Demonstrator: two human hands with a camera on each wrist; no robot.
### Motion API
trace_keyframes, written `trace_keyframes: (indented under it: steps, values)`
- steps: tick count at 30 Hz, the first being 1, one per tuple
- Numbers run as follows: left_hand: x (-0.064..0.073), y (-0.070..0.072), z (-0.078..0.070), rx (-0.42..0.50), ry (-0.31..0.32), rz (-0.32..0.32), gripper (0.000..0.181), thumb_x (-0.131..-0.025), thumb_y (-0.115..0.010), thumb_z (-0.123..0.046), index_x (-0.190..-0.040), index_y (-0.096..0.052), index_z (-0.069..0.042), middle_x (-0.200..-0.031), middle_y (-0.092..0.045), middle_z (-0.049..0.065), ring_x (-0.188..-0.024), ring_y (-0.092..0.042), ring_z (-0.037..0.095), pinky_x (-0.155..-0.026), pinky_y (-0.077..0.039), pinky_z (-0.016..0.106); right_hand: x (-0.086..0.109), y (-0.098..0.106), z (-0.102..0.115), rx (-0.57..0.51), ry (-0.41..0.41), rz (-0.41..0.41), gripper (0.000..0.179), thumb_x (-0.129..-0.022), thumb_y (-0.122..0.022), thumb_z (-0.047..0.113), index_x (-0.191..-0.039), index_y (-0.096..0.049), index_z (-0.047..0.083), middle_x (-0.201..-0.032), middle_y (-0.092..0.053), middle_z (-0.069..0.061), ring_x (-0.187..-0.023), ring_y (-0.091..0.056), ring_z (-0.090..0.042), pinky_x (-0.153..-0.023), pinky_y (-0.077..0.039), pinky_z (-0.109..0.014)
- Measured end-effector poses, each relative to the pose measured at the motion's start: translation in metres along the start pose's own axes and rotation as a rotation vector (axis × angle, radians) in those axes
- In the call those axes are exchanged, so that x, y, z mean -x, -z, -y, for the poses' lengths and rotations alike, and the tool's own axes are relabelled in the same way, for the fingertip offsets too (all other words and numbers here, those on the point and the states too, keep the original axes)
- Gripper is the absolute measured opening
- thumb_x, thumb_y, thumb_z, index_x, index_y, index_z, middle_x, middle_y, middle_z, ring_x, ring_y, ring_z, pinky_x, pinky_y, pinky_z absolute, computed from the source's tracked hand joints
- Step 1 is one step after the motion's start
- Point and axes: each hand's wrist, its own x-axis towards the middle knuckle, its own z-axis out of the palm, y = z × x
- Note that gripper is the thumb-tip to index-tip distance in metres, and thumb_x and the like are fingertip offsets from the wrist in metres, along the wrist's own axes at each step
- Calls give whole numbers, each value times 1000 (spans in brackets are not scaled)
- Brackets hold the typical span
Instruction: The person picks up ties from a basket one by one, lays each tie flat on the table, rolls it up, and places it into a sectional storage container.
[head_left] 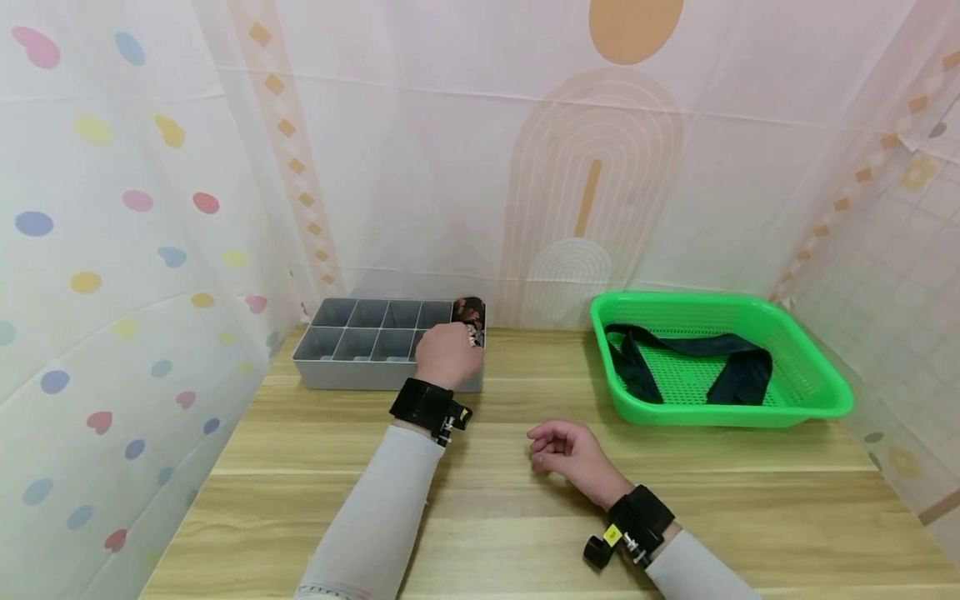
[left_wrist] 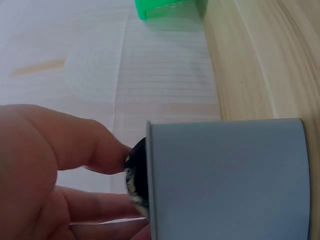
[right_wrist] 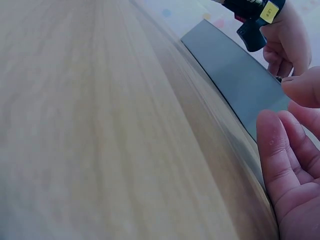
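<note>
A grey divided box [head_left: 375,375] stands at the back left of the table. My left hand [head_left: 448,354] is over its right end. In the left wrist view, the thumb and fingers pinch a black cloth roll with a pale pattern [left_wrist: 132,184], which pokes above the box rim. Behind that hand, a dark roll with an orange-brown pattern [head_left: 468,308] sits in the back right compartment. My right hand [head_left: 573,457] hangs loosely curled above the table between the box and the green basket, holding nothing.
A green plastic basket [head_left: 813,354] stands at the back right with a long dark strip of cloth [head_left: 705,346], like a necktie, lying folded inside. A patterned curtain [head_left: 450,167] hangs behind the wooden table [head_left: 510,542].
</note>
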Motion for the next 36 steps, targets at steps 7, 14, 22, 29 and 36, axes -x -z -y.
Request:
trace_keyframes:
  steps: [7, 14, 22, 29, 36]
  values:
    - [0, 2, 1, 7, 5, 63, 44, -100, -65, -21, -59, -49, -16, -59, -43, 3, -51, -43, 20, -45, -27, 31, 1, 0, 0, 0, -7, -4, 35, -94, -70, -5, -126, -63, -17, -111, -64, -39, -87, -68, -4, -78, -58, -21]
    - [2, 8, -4, 32, 23, 11, 29, -98, -70, -21, -70, -69, -10, -69, -63, 10, -56, -58, 24, -45, -37, 33, 1, 2, 3, 14, -20, -11, 30, -97, -66, -4, -125, -64, -16, -107, -65, -34, -83, -69, -7, -73, -59, -22]
    - [18, 18, -29, 94, -147, -151, 16, -99, -62, -12, -102, -76, -6, -81, -74, 12, -66, -68, 28, -53, -51, 39, 3, 30, 42, 273, 469, -220, 13, -89, -65, -17, -94, -71, -7, -71, -62, -12, -60, -48, 2, -53, -41, -20]
    - [51, -25, -89, 697, -176, 204, 33, -102, -66, -18, -132, -68, -4, -112, -77, 10, -92, -75, 22, -80, -61, 34, 15, 90, 75, 854, 417, -784, 12, -95, -70, 4, -105, -74, 0, -78, -64, -13, -70, -57, -19, -68, -42, -31]
    - [83, -83, -116, 1082, -208, 619, 65, -100, -63, 0, -161, -40, -6, -152, -57, 19, -113, -71, 32, -87, -62, 34, 21, 113, 70, 1167, -16, -554, 39, -107, -58, 26, -131, -67, -2, -99, -77, -24, -95, -71, -47, -103, -42, -73]
